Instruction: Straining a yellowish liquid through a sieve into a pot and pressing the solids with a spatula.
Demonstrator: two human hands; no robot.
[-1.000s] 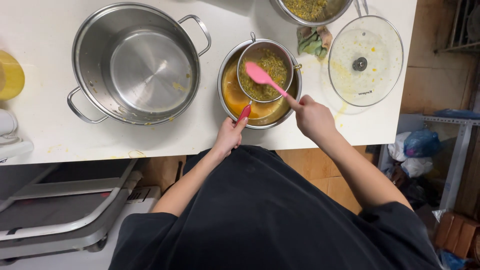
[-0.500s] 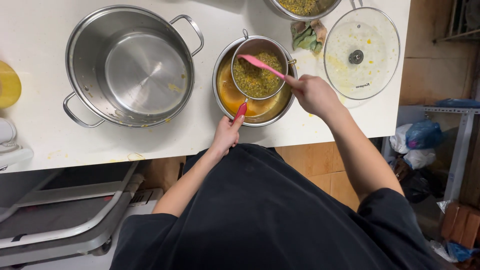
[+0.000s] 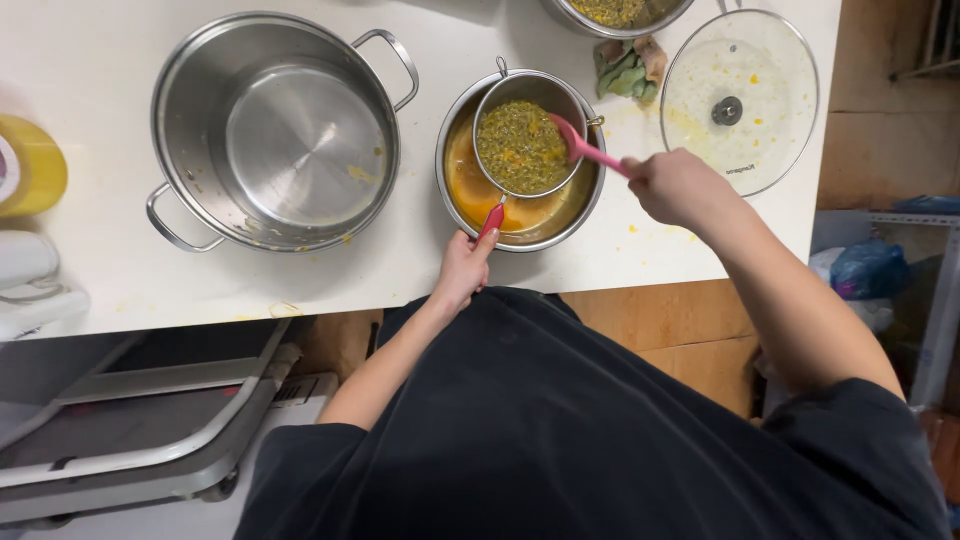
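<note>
Item: white desk (image 3: pixel 90 270), seen from above, edge toward the person. Left hand (image 3: pixel 463 272): at the near edge of the desk, fingers closed around the red handle (image 3: pixel 490 220) of a round wire strainer (image 3: pixel 527 135). Strainer: sits over a steel bowl (image 3: pixel 455 195), filled with a greenish-yellow mass of seeds and pulp (image 3: pixel 517 146); the bowl beneath holds orange liquid (image 3: pixel 475 192), visible on the near and left side under the strainer. Right hand (image 3: pixel 680 187): right of the bowl, above the desk, fingers curled shut on the stem of a pink spatula (image 3: pixel 585 147); the blade end lies on the pulp at the right inner side of the strainer. Large steel pot (image 3: pixel 275 130): left of the bowl, just beside it, two loop handles, bare inside apart from yellow smears. Glass lid (image 3: pixel 740 95): flat on the desk at the right corner, dark knob at centre, spotted with yellow. Second steel vessel (image 3: pixel 615 15): at the top edge, partly out of view, holding similar seed pulp. Small heap of green scraps (image 3: pixel 627 68): between that vessel and the lid. Yellow container (image 3: pixel 35 165): far left edge, cut off by the frame.
</note>
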